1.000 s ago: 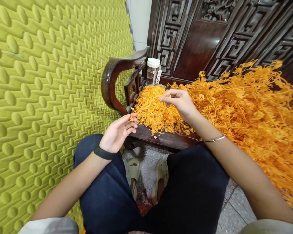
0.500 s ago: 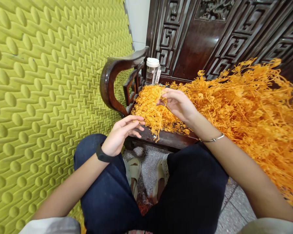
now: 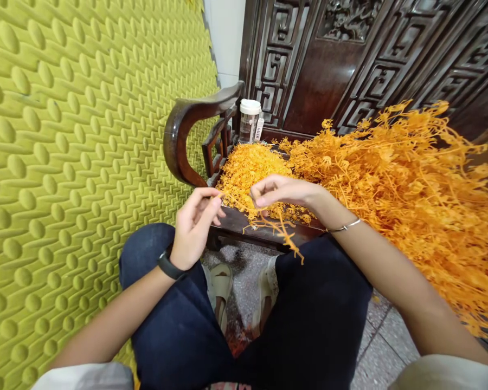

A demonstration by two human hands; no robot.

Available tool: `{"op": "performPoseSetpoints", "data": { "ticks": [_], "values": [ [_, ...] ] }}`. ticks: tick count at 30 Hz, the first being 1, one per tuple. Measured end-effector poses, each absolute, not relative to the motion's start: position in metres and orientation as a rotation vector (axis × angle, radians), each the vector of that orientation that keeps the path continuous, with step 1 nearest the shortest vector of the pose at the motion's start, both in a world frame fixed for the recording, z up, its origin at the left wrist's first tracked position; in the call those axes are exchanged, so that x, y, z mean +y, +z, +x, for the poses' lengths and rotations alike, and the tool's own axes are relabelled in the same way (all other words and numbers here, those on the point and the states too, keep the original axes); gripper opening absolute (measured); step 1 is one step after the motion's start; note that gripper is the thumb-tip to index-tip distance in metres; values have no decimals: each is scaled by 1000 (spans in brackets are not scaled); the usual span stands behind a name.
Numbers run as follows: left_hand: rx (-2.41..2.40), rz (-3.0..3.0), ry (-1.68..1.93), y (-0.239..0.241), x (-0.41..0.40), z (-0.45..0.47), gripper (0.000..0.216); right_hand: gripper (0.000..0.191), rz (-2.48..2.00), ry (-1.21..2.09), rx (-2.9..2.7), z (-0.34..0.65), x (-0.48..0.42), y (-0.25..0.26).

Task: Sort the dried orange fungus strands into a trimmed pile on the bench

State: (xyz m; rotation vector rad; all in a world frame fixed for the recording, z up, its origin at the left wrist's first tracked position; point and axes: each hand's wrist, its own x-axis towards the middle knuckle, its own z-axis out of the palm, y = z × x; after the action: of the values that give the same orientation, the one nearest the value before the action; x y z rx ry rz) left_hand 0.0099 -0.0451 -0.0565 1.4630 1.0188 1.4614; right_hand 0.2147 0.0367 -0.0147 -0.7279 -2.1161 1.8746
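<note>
Between its fingers my right hand [image 3: 282, 192] pinches an orange plastic sprig [image 3: 284, 233], whose thin branched end dangles over the seat's front edge. To its left, my left hand [image 3: 197, 222] has thumb and forefinger pressed together on a small orange piece [image 3: 220, 195]. A gap separates the two hands. Just beyond them a heap of small orange pieces [image 3: 254, 165] lies on the dark wooden bench [image 3: 236, 222]. On the right, a large pile of long orange artificial stems [image 3: 382, 184] spreads over the bench.
A clear jar with a white lid [image 3: 250, 116] stands at the back corner, beside a white stick marked LUCK [image 3: 259, 130]. The curved wooden armrest [image 3: 183, 135] rises at left. Yellow-green textured padding [image 3: 85, 162] covers the left side. My knees are below the bench front.
My right hand has come down toward the seat edge with the sprig, which now hangs lower. My left hand's fingers have closed into a pinch.
</note>
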Motion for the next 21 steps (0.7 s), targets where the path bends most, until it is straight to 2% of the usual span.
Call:
{"op": "performPoseSetpoints", "data": {
  "ticks": [7, 9, 12, 15, 18, 21],
  "values": [
    [990, 1370, 1619, -58, -37, 9, 24, 37, -785, 1887, -2771, 187, 28, -50],
    [977, 1352, 1596, -58, -36, 9, 24, 34, -829, 1710, -2974, 176, 20, -62],
    [958, 1358, 1562, -58, -36, 8, 24, 29, -867, 1265, -3338, 161, 6, -73],
    [945, 1388, 1540, -59, -38, 9, 24, 33, -895, 909, -3613, 148, -8, -80],
    [934, 1411, 1533, -59, -39, 11, 24, 34, -952, 822, -3698, 140, -16, -93],
    [935, 1438, 1522, -59, -39, 14, 24, 24, -1009, 806, -3682, 136, -17, -114]
  ]
}}
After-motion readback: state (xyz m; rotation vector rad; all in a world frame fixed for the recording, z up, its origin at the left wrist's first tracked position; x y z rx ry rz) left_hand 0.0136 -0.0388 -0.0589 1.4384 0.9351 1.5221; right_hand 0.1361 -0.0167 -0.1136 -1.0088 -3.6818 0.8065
